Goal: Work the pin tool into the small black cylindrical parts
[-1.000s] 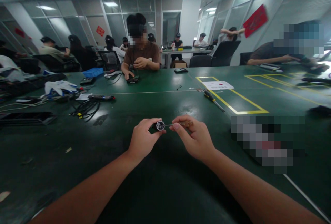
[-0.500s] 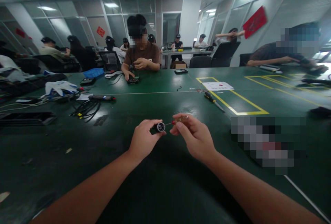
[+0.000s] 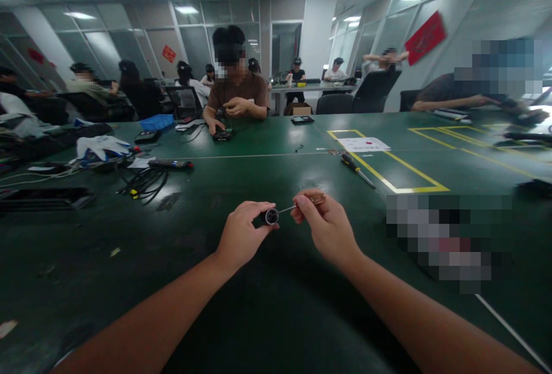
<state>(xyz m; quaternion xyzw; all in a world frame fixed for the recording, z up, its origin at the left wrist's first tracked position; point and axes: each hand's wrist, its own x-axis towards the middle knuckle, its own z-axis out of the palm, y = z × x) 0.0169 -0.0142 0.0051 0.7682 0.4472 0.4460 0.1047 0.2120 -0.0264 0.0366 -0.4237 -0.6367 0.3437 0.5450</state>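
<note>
Between the thumb and fingers of my left hand [image 3: 242,232] is a small black cylindrical part [image 3: 271,217], its round, silvery-rimmed open end turned toward me. My right hand [image 3: 326,224] grips a small screwdriver [image 3: 318,198] by its clear amber-looking handle. The thin metal shaft points left, its tip at the mouth of the cylinder; how deep it reaches inside I cannot tell. Both hands are held above the green table [image 3: 241,328], close together.
A yellow-and-black screwdriver [image 3: 357,170] lies beyond my right hand, near a white sheet [image 3: 363,144]. To the left are black cables [image 3: 144,183], a dark pen-shaped tool [image 3: 170,164] and white gloves [image 3: 103,148]. A co-worker [image 3: 236,95] sits opposite; a blurred object [image 3: 440,241] lies right.
My right hand has shifted slightly right, drawing the screwdriver back a little, with more shaft showing. My left hand and the cylinder have moved slightly right and down.
</note>
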